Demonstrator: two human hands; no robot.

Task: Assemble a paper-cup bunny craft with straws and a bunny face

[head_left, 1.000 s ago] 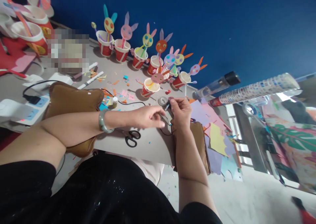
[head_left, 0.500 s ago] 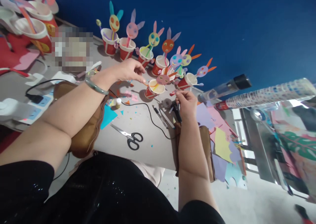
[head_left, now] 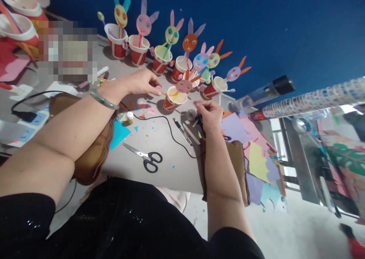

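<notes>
A red-and-white paper cup (head_left: 172, 104) stands on the table between my hands. A pink paper face (head_left: 184, 86) with orange ears rises from it, and an orange strip sticks out on its left. My left hand (head_left: 144, 82) is closed in a pinch at that strip's end, on a small pink paper piece (head_left: 159, 88). To the right of the cup, my right hand (head_left: 211, 112) pinches a small pinkish piece, mostly hidden by the fingertips. Scissors (head_left: 145, 158) with black handles lie nearer my body.
Several similar cups with rabbit faces, one a red cup (head_left: 138, 50), line the blue wall. A small white-capped bottle (head_left: 130, 117), a pen (head_left: 182, 131), a black cable (head_left: 168, 126) and blue paper (head_left: 118, 132) lie around. Coloured sheets (head_left: 258, 160) are at right, a power strip (head_left: 34, 126) at left.
My left hand has come to the orange strip's end, its fingers now pinching a pink piece there. My right hand stays in its pinch beside the cup. The view has shifted slightly.
</notes>
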